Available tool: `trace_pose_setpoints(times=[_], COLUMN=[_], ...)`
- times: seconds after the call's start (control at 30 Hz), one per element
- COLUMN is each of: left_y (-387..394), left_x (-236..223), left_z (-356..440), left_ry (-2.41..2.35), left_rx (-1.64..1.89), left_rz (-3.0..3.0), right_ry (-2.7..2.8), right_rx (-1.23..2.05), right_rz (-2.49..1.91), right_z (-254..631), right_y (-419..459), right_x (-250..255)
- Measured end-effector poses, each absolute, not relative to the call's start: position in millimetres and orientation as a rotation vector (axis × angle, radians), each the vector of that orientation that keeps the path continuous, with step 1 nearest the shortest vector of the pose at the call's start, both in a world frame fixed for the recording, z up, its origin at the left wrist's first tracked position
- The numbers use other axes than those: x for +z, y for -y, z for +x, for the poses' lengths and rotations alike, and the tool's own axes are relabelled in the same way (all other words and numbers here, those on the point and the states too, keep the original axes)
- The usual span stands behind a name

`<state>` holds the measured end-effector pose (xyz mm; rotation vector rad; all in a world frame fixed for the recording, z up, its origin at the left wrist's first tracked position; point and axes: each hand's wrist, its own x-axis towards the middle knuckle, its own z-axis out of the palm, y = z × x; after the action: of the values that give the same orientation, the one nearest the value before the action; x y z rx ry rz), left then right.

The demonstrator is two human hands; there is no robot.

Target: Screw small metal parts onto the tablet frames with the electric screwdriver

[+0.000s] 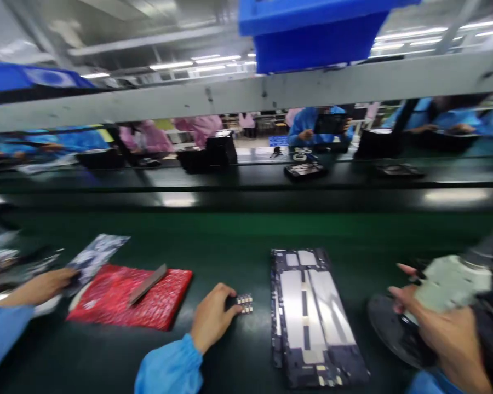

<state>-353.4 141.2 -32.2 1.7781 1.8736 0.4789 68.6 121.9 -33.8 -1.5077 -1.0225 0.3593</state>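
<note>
My left hand [215,316] pinches a small dark circuit board [245,302] with light square parts, low over the green bench top. To its right lies an opened tablet [312,317], its long silver battery cells and dark boards showing. At the right side my right hand [447,328] is wrapped round a pale green device [452,287] joined to dark parts; its kind I cannot make out. A round black base [394,331] is just left of that hand, partly hidden by it.
A red bubble-wrap pouch [135,298] lies at left with a flat metal bar [148,285] on it. Beside it another person's hand [41,287] touches a silvery bag [98,254]. Overhead, a blue bin [316,38] sits on a rail [156,104]. Co-workers sit beyond the conveyor.
</note>
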Motion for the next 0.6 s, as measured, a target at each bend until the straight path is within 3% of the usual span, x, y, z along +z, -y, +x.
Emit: trace_pose_setpoints(times=[0.3, 0.6], left_y=[-163, -173], left_x=[-47, -31], left_z=[-358, -347], left_ry=[-1.826, -1.655], left_rx=[0.395, 0.508], left_rz=[1.743, 1.457], right_ry=[0.883, 0.849], right_rx=[0.306, 0.413], right_rz=[-1.284, -1.269], right_z=[45, 35], right_y=[-124, -138], right_x=[-39, -41])
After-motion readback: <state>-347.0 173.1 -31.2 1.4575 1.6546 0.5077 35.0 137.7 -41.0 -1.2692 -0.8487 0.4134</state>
